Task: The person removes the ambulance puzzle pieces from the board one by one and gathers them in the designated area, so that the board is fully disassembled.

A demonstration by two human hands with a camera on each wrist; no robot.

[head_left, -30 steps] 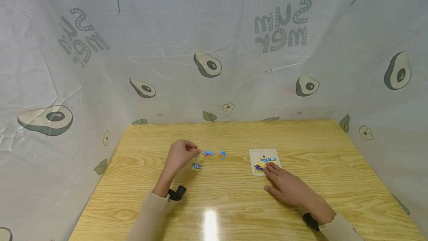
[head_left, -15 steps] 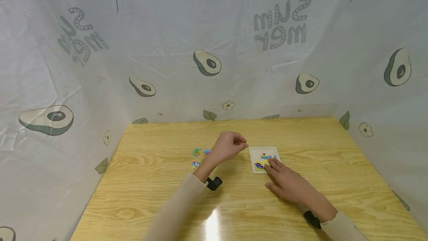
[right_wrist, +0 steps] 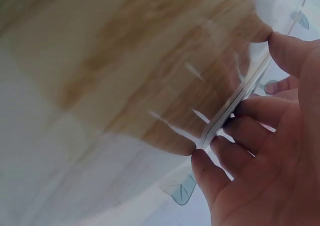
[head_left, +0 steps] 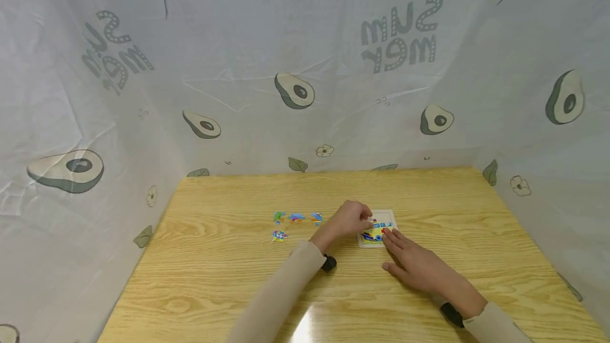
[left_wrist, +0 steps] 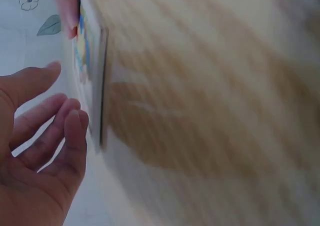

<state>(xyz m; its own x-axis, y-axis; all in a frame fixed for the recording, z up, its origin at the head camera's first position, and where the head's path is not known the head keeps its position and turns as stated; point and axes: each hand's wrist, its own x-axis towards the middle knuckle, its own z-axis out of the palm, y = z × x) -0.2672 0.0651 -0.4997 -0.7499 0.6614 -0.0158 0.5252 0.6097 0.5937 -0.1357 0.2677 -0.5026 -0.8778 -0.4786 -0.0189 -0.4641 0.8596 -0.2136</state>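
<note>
A white-framed jigsaw board [head_left: 388, 216] lies on the wooden table, its lower part filled with a yellow and blue picture. Over the board's left side is my left hand [head_left: 351, 218], fingers bent and thumb apart from them. Nothing shows between them in the left wrist view, where the board [left_wrist: 102, 86] appears edge-on beside the hand [left_wrist: 45, 146]. My right hand [head_left: 416, 264] lies at the board's lower right, its extended fingertips touching that edge and partly covering the picture. From the right wrist view, the thumb and fingertips of this hand [right_wrist: 265, 151] meet the table.
Left of the board lie several loose jigsaw pieces: a green and blue piece [head_left: 278, 217], a blue piece [head_left: 296, 217], another blue piece [head_left: 316, 218] and a yellow-blue piece [head_left: 279, 235]. A patterned curtain [head_left: 305, 120] hangs behind the table [head_left: 229, 269].
My left hand has swung right, from the loose pieces to the board. My right hand has slid slightly right and down, so more of the picture shows. The loose pieces have kept their places.
</note>
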